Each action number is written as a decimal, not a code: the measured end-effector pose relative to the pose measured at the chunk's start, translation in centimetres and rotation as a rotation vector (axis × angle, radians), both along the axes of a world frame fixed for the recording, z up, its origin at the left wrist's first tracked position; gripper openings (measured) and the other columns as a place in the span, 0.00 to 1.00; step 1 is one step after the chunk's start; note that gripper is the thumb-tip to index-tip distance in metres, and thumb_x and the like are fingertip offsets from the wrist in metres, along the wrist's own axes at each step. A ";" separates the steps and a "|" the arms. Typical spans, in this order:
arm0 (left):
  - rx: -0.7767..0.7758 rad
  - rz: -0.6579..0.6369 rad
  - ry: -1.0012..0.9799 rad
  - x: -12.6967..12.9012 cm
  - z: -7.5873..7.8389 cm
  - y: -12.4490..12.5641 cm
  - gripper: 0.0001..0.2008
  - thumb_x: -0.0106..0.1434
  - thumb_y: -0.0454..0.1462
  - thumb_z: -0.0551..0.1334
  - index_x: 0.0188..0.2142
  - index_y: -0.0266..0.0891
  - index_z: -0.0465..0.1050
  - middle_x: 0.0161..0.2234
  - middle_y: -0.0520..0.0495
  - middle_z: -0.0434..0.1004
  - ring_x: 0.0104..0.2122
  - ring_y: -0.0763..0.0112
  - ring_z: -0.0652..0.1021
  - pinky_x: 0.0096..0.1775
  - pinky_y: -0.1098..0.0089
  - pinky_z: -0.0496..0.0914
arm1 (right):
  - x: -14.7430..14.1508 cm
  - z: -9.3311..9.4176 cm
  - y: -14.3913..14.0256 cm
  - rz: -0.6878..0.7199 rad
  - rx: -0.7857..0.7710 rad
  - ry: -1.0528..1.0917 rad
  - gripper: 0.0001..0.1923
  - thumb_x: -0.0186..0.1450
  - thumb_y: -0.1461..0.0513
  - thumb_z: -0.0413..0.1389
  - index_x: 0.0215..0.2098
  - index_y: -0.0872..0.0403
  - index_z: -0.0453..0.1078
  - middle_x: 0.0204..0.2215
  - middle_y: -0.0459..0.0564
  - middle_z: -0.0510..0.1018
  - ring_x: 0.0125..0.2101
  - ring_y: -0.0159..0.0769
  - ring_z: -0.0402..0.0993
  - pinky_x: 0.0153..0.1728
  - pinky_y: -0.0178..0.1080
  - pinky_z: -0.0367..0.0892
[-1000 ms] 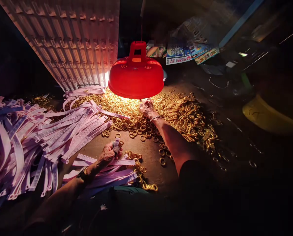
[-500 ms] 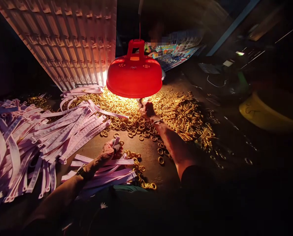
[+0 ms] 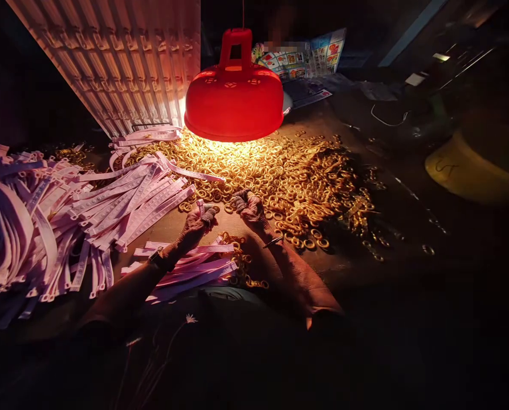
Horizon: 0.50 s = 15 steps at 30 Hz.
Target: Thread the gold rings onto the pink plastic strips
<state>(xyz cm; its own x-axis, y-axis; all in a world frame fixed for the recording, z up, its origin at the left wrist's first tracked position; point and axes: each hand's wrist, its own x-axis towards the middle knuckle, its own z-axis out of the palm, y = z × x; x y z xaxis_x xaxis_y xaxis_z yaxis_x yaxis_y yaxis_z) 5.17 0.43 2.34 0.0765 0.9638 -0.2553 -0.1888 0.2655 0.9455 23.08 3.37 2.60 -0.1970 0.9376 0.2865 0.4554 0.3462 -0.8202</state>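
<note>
My left hand is closed, with the end of a pink fabric strap sticking up between thumb and fingers. Patterned coverings wrap some fingertips on both hands. Just to its right, my right hand has its fingers curled together at the near edge of a wide heap of gold rings. What those fingers hold is too small or hidden to make out. Below my left forearm lies a small bunch of pink straps whose ends carry gold rings.
A red lamp hangs low over the ring heap. To the left spreads a large pile of pink straps. A corrugated panel rises behind it. Beyond the lamp a person holds a newspaper. A yellow tub is at right.
My right hand has drawn back from under the lamp towards my left hand, its fingers curled. The left still grips the strap. The whole view has shifted, with the table appearing higher.
</note>
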 end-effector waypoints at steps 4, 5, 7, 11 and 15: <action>-0.013 0.009 0.013 0.4 -0.5 -0.1 0.22 0.50 0.51 0.71 0.32 0.35 0.74 0.18 0.52 0.72 0.16 0.81 0.62 0.19 0.75 0.52 | -2.0 -1.1 0.6 -0.070 -0.038 0.094 0.15 0.70 0.55 0.49 0.27 0.52 0.61 0.21 0.44 0.66 0.24 0.30 0.62 0.28 0.35 0.63; -0.008 0.009 0.014 0.4 -0.6 0.0 0.21 0.50 0.51 0.71 0.33 0.35 0.74 0.19 0.52 0.73 0.16 0.81 0.63 0.20 0.75 0.52 | -2.2 -1.3 0.3 -0.078 -0.042 0.103 0.14 0.69 0.54 0.50 0.28 0.52 0.61 0.22 0.45 0.67 0.25 0.32 0.64 0.29 0.36 0.63; 0.028 0.000 0.017 0.4 -1.0 0.1 0.20 0.52 0.51 0.70 0.30 0.36 0.73 0.20 0.51 0.74 0.17 0.81 0.63 0.20 0.75 0.53 | -2.5 -1.6 -0.3 -0.073 -0.043 0.095 0.14 0.68 0.52 0.51 0.30 0.52 0.62 0.24 0.47 0.68 0.26 0.33 0.64 0.29 0.37 0.62; 0.095 -0.028 0.035 0.2 -1.1 0.0 0.20 0.55 0.51 0.68 0.23 0.37 0.69 0.20 0.52 0.70 0.18 0.81 0.62 0.22 0.74 0.54 | -3.3 -1.6 -0.9 -0.050 -0.048 0.083 0.13 0.67 0.51 0.52 0.35 0.52 0.65 0.24 0.46 0.68 0.25 0.32 0.62 0.29 0.37 0.59; 0.088 0.023 0.095 0.0 -0.9 0.0 0.19 0.54 0.48 0.69 0.22 0.38 0.67 0.17 0.55 0.64 0.19 0.79 0.62 0.23 0.74 0.55 | -3.3 -1.3 -1.2 0.057 -0.180 0.167 0.14 0.67 0.49 0.52 0.35 0.51 0.65 0.23 0.44 0.68 0.25 0.31 0.62 0.26 0.35 0.59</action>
